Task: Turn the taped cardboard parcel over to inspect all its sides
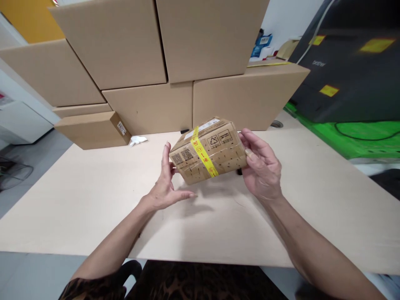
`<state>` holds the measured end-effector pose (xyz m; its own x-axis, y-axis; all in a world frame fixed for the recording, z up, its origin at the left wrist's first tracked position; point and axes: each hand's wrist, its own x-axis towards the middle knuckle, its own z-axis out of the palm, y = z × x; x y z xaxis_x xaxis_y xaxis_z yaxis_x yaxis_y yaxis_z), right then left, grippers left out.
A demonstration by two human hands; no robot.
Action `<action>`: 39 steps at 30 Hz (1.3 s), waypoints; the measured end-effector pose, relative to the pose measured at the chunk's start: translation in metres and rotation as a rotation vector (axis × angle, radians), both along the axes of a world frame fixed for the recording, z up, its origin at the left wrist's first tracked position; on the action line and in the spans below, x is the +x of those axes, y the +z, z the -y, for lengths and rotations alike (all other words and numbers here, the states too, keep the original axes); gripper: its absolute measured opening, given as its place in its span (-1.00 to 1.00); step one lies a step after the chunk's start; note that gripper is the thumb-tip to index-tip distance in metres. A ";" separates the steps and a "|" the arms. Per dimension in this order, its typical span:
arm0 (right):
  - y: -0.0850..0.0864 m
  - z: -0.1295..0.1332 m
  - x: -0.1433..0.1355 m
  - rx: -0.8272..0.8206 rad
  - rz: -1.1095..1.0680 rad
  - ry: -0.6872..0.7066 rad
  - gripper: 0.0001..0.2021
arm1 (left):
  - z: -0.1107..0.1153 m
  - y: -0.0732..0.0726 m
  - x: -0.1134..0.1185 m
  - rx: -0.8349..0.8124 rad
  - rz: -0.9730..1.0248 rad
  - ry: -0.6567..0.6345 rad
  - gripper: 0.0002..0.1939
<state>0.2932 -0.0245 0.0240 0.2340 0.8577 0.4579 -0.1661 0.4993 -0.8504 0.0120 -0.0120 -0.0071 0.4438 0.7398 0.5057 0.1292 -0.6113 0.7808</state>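
Box (223, 155) hangs tilted above the worktop (103, 204): the right hand (262, 168) pinches its right end between thumb and fingers, while the left hand (165, 185) is spread wide at the left end, thumb clear beneath. For steadiness, support should come evenly from both ends, fingers clear of the yellow tape (203, 154).

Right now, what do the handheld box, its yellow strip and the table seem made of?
Handheld box: likely cardboard, mostly matte brown, with printed symbols. Yellow strip: probably smooth plastic tape, lying flat across the box's edge. Table: possibly laminate or wood; its pale, smooth top leaves that open.
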 end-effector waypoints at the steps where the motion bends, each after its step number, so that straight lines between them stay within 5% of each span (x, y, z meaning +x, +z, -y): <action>1: 0.000 0.001 -0.002 -0.020 0.011 -0.013 -0.51 | -0.002 -0.004 0.001 0.082 -0.047 0.016 0.54; 8: -0.001 0.000 -0.008 -0.080 0.082 0.046 -0.52 | -0.023 -0.009 -0.002 0.502 -0.138 0.279 0.50; 15: 0.016 -0.025 0.069 -0.165 0.526 -0.415 -0.59 | -0.020 0.005 -0.027 0.464 -0.046 0.381 0.67; 18: 0.013 -0.035 0.089 -0.322 0.803 -0.457 -0.64 | -0.021 0.007 -0.034 0.453 -0.020 0.399 0.68; 24: -0.002 -0.037 0.063 -0.599 1.424 -0.162 -0.72 | -0.022 0.005 -0.034 0.445 -0.035 0.420 0.68; 33: -0.012 -0.026 0.057 -0.459 1.606 0.150 -0.48 | -0.015 0.006 -0.027 0.425 -0.043 0.476 0.62; 39: -0.008 -0.025 0.055 -0.448 1.681 0.227 -0.44 | -0.016 0.006 -0.022 0.453 -0.039 0.487 0.56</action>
